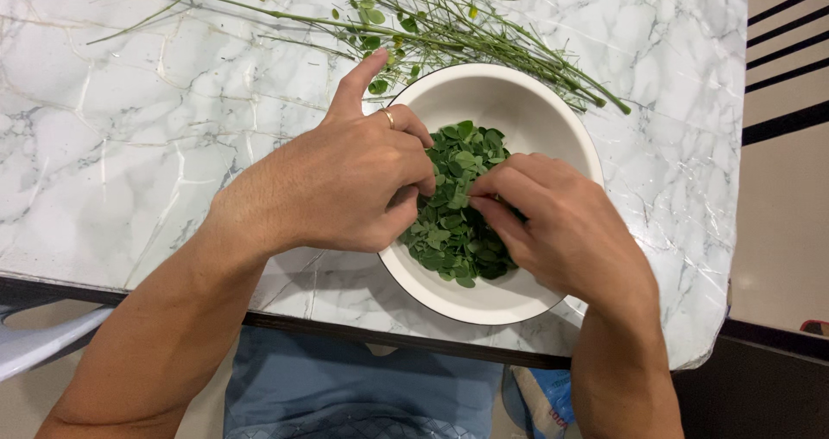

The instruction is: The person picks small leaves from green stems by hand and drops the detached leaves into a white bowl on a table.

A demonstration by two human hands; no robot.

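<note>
As the head view looks straight down, I log both hands meeting over a white bowl (553, 102) that sits on a marble-patterned table (129, 145), close to its near edge. The bowl has a dark rim line and holds a heap of small round green leaves (453, 232), piled toward its left and centre; the right inner wall is bare. Left hand (345, 189): palm down over the bowl's left rim, a ring on one finger, index finger stretched out and pointing away toward the far side, the other fingers curled in and pinched together on leaves at the top of the heap. Right hand (561, 223): lying over the right half of the heap, fingertips drawn together and nipped on leaves just beside the left fingertips; the two sets of fingertips nearly touch, and I cannot tell whether they share one sprig. Beyond the bowl, touching or just behind its far rim, a loose bundle of thin green stems (484, 42) lies slantwise across the table, with a few stray leaflets scattered near it. Only one view recorded.
</note>
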